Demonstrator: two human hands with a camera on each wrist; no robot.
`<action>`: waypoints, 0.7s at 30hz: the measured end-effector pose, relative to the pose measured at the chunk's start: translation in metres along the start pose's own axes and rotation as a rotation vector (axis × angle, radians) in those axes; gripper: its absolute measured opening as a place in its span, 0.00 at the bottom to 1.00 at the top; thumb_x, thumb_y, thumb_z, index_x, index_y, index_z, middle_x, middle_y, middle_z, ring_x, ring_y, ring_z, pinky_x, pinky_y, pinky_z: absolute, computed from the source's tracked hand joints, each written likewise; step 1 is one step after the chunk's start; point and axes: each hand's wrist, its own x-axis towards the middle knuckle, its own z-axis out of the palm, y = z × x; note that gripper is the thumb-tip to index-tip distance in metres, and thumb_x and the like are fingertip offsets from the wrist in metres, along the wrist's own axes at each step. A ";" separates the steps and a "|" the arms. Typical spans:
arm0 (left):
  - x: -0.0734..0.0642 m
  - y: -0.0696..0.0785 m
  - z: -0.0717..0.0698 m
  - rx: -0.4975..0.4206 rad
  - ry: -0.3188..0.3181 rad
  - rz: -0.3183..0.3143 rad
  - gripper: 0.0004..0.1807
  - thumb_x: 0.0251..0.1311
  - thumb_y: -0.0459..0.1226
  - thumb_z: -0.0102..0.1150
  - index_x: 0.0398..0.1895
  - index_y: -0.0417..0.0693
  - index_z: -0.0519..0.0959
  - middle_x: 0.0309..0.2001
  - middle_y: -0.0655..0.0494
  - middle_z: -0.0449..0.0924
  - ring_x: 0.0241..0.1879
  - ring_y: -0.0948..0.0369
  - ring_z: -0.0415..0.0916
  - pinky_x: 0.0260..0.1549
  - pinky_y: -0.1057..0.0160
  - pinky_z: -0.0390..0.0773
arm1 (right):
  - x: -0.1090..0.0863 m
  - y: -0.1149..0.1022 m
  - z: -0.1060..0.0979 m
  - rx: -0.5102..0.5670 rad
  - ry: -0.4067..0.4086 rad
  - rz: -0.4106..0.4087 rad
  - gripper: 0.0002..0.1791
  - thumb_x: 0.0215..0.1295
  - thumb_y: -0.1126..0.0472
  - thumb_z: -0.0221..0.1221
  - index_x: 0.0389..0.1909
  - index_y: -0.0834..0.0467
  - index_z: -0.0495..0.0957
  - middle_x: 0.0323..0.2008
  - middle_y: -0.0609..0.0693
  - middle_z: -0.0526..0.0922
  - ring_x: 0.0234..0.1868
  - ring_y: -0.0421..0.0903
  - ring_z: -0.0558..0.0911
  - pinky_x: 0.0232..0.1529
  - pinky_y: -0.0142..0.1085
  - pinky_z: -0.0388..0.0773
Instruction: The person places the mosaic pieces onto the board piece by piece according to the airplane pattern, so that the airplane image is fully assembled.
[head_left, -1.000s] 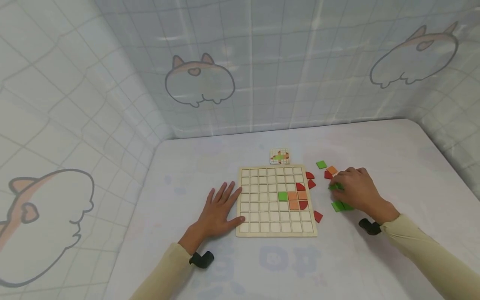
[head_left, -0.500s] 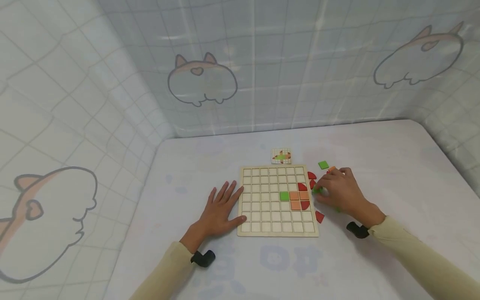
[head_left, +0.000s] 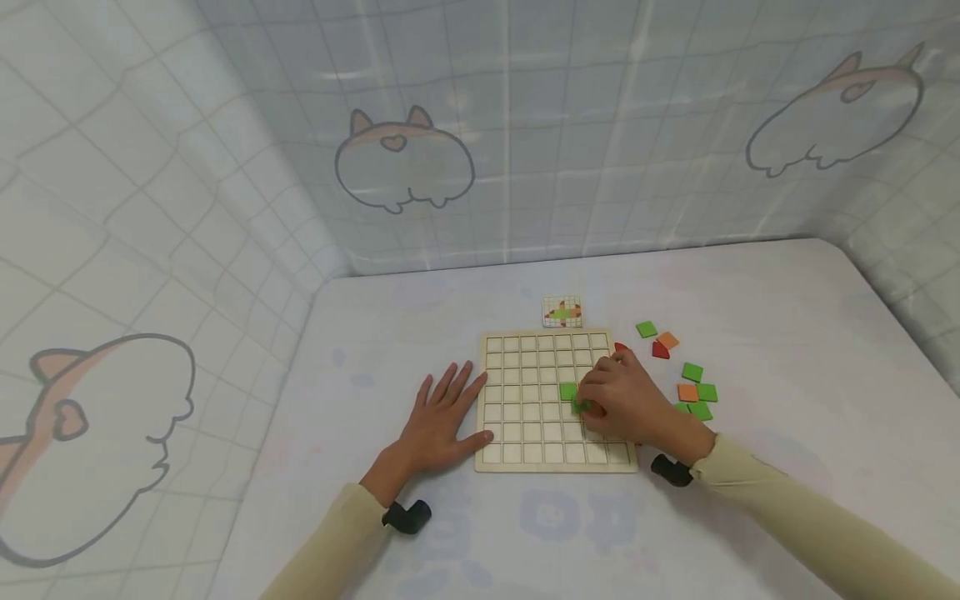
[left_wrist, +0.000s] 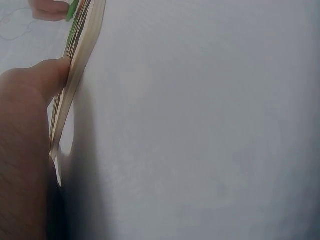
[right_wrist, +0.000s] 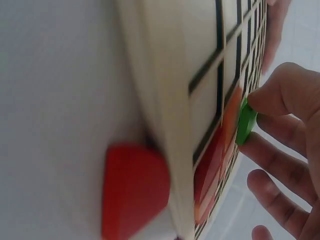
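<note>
A wooden grid board (head_left: 512, 413) lies flat on the table. My left hand (head_left: 435, 427) rests at its left edge with fingers straight and spread; in the left wrist view the thumb (left_wrist: 52, 77) touches the board's side. Over the right half of the board, my right hand (head_left: 626, 402) pinches a small green square tile (right_wrist: 246, 122) between thumb and fingers, close over the cells. Another green square (head_left: 568, 391) sits in a cell just left of it. An orange tile (right_wrist: 231, 112) and a red rounded piece (right_wrist: 209, 162) lie in the board, mostly hidden from the head view by this hand.
Behind the board is a small pattern card (head_left: 562, 312). Loose green tiles (head_left: 692, 372), orange tiles (head_left: 687, 392) and a red piece (head_left: 661, 350) lie to the right. Another red piece (right_wrist: 135, 190) lies against the board's right edge. A cloth wall (head_left: 540, 167) stands behind the table.
My right hand has picked a green tile from the loose pile and carried it left, over the board. My left hand has stayed at the board's edge.
</note>
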 end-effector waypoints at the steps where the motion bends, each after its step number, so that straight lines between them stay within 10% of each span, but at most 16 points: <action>1: 0.000 0.000 0.000 -0.001 0.004 0.002 0.48 0.63 0.71 0.36 0.80 0.60 0.43 0.79 0.53 0.36 0.77 0.51 0.31 0.68 0.39 0.34 | 0.001 -0.002 0.001 0.003 -0.009 -0.005 0.06 0.46 0.58 0.72 0.25 0.48 0.85 0.29 0.41 0.84 0.37 0.45 0.76 0.45 0.51 0.65; 21: -0.001 0.000 0.000 0.002 0.002 -0.003 0.48 0.62 0.71 0.37 0.80 0.60 0.43 0.79 0.54 0.35 0.77 0.52 0.31 0.68 0.39 0.35 | -0.001 -0.005 0.003 0.058 -0.022 0.022 0.04 0.51 0.58 0.74 0.27 0.48 0.88 0.30 0.40 0.82 0.41 0.45 0.74 0.45 0.49 0.64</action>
